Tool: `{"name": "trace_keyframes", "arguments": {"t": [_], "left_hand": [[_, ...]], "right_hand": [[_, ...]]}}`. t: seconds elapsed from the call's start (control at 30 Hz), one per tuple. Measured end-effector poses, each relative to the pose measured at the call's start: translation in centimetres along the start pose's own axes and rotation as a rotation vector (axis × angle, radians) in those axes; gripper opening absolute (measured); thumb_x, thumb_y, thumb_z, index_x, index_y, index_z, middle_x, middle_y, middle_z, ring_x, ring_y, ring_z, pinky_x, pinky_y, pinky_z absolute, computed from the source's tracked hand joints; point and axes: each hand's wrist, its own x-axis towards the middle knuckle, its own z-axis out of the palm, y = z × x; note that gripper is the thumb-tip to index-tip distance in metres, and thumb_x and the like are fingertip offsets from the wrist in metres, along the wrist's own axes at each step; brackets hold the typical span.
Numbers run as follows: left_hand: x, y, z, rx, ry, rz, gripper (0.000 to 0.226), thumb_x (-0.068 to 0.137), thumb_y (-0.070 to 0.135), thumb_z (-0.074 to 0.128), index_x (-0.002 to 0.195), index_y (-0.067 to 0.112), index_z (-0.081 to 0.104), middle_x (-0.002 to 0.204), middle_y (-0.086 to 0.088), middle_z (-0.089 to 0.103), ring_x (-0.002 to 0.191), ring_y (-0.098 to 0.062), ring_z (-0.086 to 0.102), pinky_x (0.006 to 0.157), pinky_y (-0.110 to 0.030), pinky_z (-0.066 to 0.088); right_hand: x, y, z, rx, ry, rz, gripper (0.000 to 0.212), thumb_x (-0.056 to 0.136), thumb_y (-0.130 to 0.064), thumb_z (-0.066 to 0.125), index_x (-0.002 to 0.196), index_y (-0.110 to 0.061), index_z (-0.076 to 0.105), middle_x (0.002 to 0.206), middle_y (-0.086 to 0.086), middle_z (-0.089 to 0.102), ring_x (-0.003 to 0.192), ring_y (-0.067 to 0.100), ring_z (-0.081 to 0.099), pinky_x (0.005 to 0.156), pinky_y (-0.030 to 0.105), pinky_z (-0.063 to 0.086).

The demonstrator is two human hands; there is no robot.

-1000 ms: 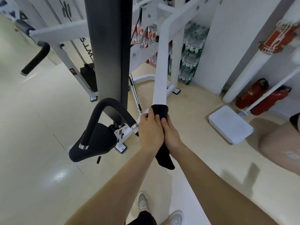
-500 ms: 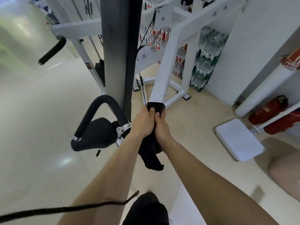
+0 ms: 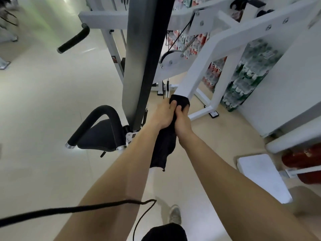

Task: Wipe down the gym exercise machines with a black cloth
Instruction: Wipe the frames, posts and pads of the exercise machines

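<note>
A black cloth [image 3: 164,146] is wrapped round a slanted white frame bar [image 3: 192,79] of the exercise machine, and its loose end hangs down between my forearms. My left hand [image 3: 162,115] grips the cloth and bar from the left. My right hand [image 3: 182,121] grips them from the right, just below the cloth's top edge. The bar below my hands is hidden by the cloth and my arms.
The machine's tall dark backrest pad [image 3: 144,63] stands just left of my hands, with a black seat [image 3: 99,136] and curved padded handle [image 3: 102,115] lower left. Stacked bottle packs [image 3: 243,75] stand behind. A white step [image 3: 262,176] and red extinguishers [image 3: 305,157] sit at right.
Both hands have slid the cloth a little up the white bar. The view has moved closer to the machine and shifted, and a black cord hangs across the lower left.
</note>
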Motion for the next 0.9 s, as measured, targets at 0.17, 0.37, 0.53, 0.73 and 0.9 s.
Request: {"name": "trace_keyframes", "arguments": {"t": [0.17, 0.37, 0.53, 0.73, 0.9], "left_hand": [[-3.4, -2.6, -0.9, 0.000, -0.025, -0.067, 0.038, 0.108, 0.039, 0.035, 0.133, 0.019, 0.054, 0.118, -0.001, 0.063, 0.108, -0.019, 0.056, 0.089, -0.032, 0.039], [-1.3, -0.9, -0.7, -0.053, -0.021, -0.168, 0.038, 0.107, 0.043, 0.034, 0.140, 0.031, 0.049, 0.130, 0.002, 0.059, 0.118, -0.018, 0.054, 0.098, -0.030, 0.038], [3.6, 1.8, 0.6, -0.017, -0.006, -0.178, 0.042, 0.108, 0.042, 0.032, 0.138, 0.021, 0.052, 0.130, -0.002, 0.059, 0.122, -0.022, 0.054, 0.097, -0.030, 0.036], [13.1, 6.1, 2.6, 0.044, -0.009, -0.096, 0.047, 0.109, 0.039, 0.029, 0.123, 0.008, 0.062, 0.124, -0.012, 0.064, 0.115, -0.027, 0.058, 0.097, -0.035, 0.042], [22.1, 10.0, 3.9, 0.129, -0.052, -0.016, 0.050, 0.109, 0.039, 0.026, 0.122, 0.005, 0.061, 0.127, -0.015, 0.063, 0.117, -0.031, 0.056, 0.094, -0.035, 0.040]], "right_hand": [[-3.2, 2.4, 1.0, 0.006, -0.060, 0.001, 0.065, 0.104, -0.052, 0.027, 0.157, -0.035, -0.008, 0.161, -0.008, 0.023, 0.141, 0.015, 0.034, 0.118, 0.041, 0.032], [-1.3, 2.0, 0.9, -0.003, -0.079, -0.025, 0.074, 0.096, -0.054, 0.025, 0.156, -0.032, -0.011, 0.163, -0.006, 0.014, 0.143, 0.015, 0.030, 0.118, 0.041, 0.030], [3.5, -0.3, 0.0, 0.050, -0.024, -0.003, 0.082, 0.087, -0.061, 0.025, 0.156, -0.031, -0.008, 0.163, 0.000, 0.017, 0.143, 0.022, 0.033, 0.117, 0.047, 0.032], [12.4, -4.7, -2.9, 0.032, 0.056, -0.015, 0.082, 0.084, -0.067, 0.025, 0.156, -0.034, 0.002, 0.157, -0.002, 0.029, 0.138, 0.019, 0.040, 0.115, 0.046, 0.034], [20.5, -8.4, -5.8, 0.038, 0.097, -0.013, 0.063, 0.103, -0.051, 0.025, 0.157, -0.027, 0.005, 0.153, 0.004, 0.038, 0.132, 0.023, 0.046, 0.113, 0.047, 0.037]]}}
